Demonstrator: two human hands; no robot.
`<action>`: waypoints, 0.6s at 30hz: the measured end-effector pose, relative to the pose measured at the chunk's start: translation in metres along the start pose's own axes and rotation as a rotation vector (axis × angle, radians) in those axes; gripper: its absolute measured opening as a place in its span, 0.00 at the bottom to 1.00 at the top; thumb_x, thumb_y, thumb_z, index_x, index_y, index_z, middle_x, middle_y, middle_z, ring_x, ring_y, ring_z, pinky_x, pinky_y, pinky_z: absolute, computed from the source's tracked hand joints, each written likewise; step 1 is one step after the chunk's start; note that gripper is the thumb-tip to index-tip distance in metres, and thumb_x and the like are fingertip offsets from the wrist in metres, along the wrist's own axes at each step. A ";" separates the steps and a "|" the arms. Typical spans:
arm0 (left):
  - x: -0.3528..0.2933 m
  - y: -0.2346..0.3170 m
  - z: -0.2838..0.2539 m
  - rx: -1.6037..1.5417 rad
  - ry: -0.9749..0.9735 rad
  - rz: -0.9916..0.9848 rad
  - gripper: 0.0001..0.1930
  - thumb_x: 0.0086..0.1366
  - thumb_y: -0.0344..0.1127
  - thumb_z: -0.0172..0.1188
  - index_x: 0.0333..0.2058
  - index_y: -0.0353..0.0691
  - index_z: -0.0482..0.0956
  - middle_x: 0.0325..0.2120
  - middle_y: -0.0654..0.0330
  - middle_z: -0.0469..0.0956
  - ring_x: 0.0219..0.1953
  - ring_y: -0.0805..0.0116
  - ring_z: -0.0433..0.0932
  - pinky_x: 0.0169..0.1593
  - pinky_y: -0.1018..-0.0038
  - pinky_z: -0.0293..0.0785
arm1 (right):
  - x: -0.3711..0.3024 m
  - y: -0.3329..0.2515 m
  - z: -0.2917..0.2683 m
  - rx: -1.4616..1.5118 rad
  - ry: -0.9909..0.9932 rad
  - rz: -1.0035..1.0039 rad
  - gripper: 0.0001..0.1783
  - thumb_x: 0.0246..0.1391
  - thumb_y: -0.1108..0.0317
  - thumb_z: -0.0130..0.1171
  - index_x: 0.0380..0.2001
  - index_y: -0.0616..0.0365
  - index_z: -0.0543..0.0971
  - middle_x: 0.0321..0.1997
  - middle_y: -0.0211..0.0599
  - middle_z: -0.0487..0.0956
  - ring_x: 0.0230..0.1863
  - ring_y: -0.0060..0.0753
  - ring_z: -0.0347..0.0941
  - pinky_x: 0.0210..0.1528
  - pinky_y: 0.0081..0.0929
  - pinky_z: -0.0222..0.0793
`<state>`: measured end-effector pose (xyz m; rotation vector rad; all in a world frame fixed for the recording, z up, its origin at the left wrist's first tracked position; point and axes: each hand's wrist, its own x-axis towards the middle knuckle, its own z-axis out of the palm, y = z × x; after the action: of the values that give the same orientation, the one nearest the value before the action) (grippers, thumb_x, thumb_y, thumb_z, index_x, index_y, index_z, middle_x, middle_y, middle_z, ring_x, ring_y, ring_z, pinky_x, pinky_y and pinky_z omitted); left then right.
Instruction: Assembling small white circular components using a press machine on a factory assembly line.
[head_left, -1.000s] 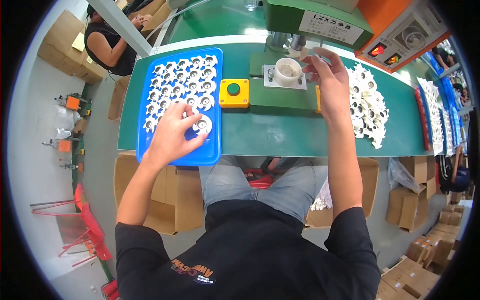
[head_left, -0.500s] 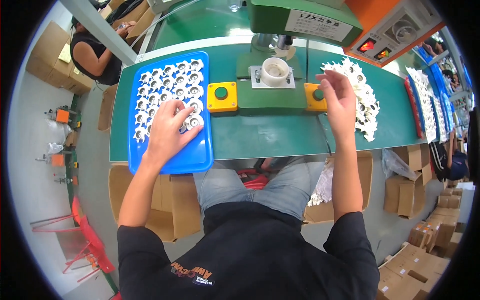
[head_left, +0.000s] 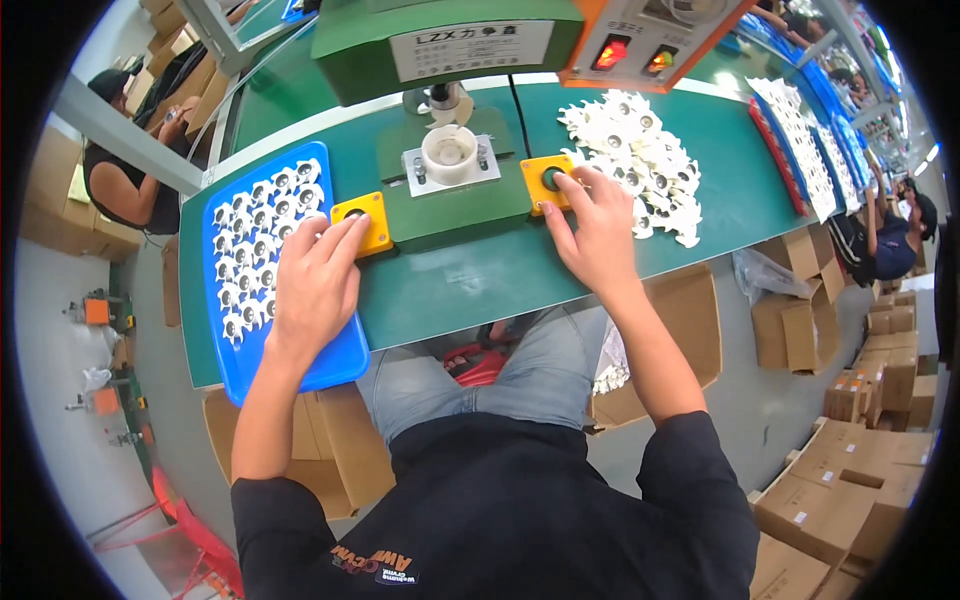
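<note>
My left hand (head_left: 315, 292) reaches over the right side of the blue tray (head_left: 342, 372), its fingertips at the button of the left yellow button box (head_left: 376, 236). Those fingers are stretched out and hold nothing. My right hand (head_left: 598, 228) rests with extended fingers on the right yellow button box (head_left: 540, 207), partly covering its green button; the thumb points away from the fingers. Between the hands, a white round cup-shaped holder (head_left: 450, 153) stands on a metal plate on the green press base. Rows of white pronged parts (head_left: 262, 216) with dark round centres lie in the tray.
A heap of similar white parts (head_left: 640, 165) lies on the table's right. The green press head (head_left: 350, 50) overhangs the holder, beside an orange control box (head_left: 640, 50) with lit switches. Cardboard boxes (head_left: 345, 440) stand below the table edge. Another person (head_left: 125, 185) is at far left.
My left hand has left the parts in the tray and come to the left button. My right hand has lowered onto the right button. The whole view has shifted and tilted.
</note>
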<state>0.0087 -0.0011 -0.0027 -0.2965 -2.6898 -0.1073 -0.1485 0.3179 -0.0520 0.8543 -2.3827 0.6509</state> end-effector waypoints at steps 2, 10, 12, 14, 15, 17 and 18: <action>0.004 0.000 -0.002 -0.040 0.013 0.001 0.26 0.55 0.21 0.61 0.55 0.32 0.80 0.48 0.53 0.82 0.49 0.51 0.75 0.55 0.59 0.73 | 0.003 0.003 0.000 0.039 -0.003 -0.017 0.22 0.56 0.62 0.70 0.52 0.56 0.83 0.54 0.43 0.79 0.53 0.51 0.75 0.57 0.47 0.66; 0.014 -0.001 -0.002 -0.187 0.043 -0.095 0.21 0.54 0.19 0.61 0.48 0.31 0.83 0.42 0.51 0.82 0.48 0.48 0.77 0.53 0.57 0.76 | -0.002 0.011 -0.025 0.082 -0.084 -0.018 0.22 0.57 0.61 0.70 0.53 0.56 0.82 0.56 0.47 0.80 0.56 0.55 0.76 0.58 0.49 0.70; 0.012 0.002 -0.002 -0.115 0.080 -0.073 0.21 0.53 0.18 0.61 0.48 0.30 0.83 0.48 0.49 0.80 0.49 0.47 0.77 0.54 0.58 0.76 | -0.008 0.022 -0.032 0.074 -0.002 0.073 0.21 0.57 0.62 0.70 0.53 0.58 0.83 0.53 0.50 0.81 0.53 0.58 0.78 0.56 0.48 0.73; 0.006 0.000 -0.003 -0.127 0.072 -0.090 0.21 0.53 0.18 0.61 0.48 0.31 0.83 0.51 0.48 0.77 0.50 0.47 0.77 0.54 0.58 0.77 | -0.020 0.043 -0.038 0.018 0.054 0.241 0.20 0.57 0.64 0.69 0.52 0.58 0.84 0.50 0.50 0.81 0.52 0.56 0.78 0.55 0.45 0.73; 0.005 -0.001 -0.004 -0.136 0.071 -0.113 0.22 0.55 0.17 0.60 0.50 0.32 0.83 0.52 0.48 0.77 0.50 0.49 0.77 0.52 0.60 0.77 | -0.025 0.054 -0.042 -0.041 0.080 0.254 0.18 0.57 0.65 0.69 0.50 0.59 0.85 0.47 0.49 0.81 0.49 0.54 0.78 0.53 0.44 0.74; 0.006 -0.005 -0.002 -0.126 0.077 -0.124 0.22 0.56 0.16 0.59 0.51 0.34 0.83 0.53 0.47 0.76 0.51 0.51 0.78 0.50 0.64 0.78 | -0.033 0.073 -0.047 -0.082 0.066 0.284 0.17 0.57 0.65 0.69 0.49 0.59 0.85 0.46 0.48 0.81 0.48 0.53 0.78 0.52 0.44 0.74; 0.010 -0.004 -0.001 -0.130 0.077 -0.119 0.22 0.56 0.16 0.59 0.51 0.34 0.83 0.53 0.47 0.76 0.51 0.51 0.78 0.50 0.64 0.78 | -0.035 0.079 -0.048 -0.116 0.052 0.309 0.16 0.57 0.65 0.69 0.48 0.59 0.85 0.44 0.47 0.81 0.47 0.53 0.78 0.51 0.45 0.73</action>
<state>-0.0003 -0.0034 0.0020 -0.1676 -2.6277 -0.3233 -0.1641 0.4154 -0.0578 0.4185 -2.4995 0.6342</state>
